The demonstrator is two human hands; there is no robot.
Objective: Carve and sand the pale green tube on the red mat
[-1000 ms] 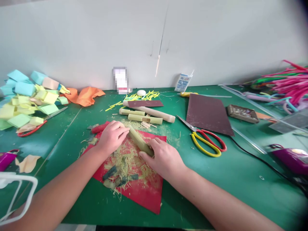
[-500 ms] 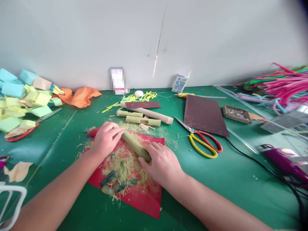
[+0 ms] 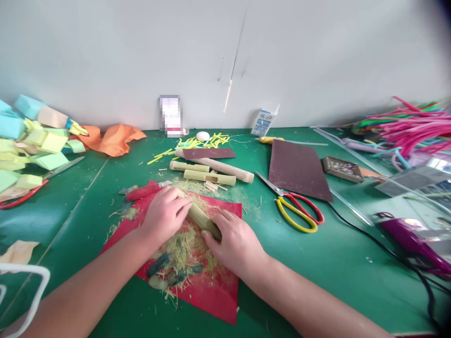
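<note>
A mat (image 3: 211, 291) lies at the lower centre of the frame on the table (image 3: 317, 272). On it, a stick (image 3: 199, 217) lies between the left hand (image 3: 164, 213) and right hand (image 3: 234, 241), with shavings (image 3: 183, 246) below it. Above the mat lie more sticks (image 3: 211, 171). Scissors (image 3: 294, 211) lie right of the mat, a sheet (image 3: 298, 169) above them. Paper blocks (image 3: 31, 150) pile at the left edge, pipe cleaners (image 3: 416, 126) at the upper right.

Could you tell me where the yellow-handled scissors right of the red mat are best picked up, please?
Probably by the handle loops of the scissors, reached from the near right: the loops point toward the person, the closed blades point away toward the back left, and the table there is bare.
</note>
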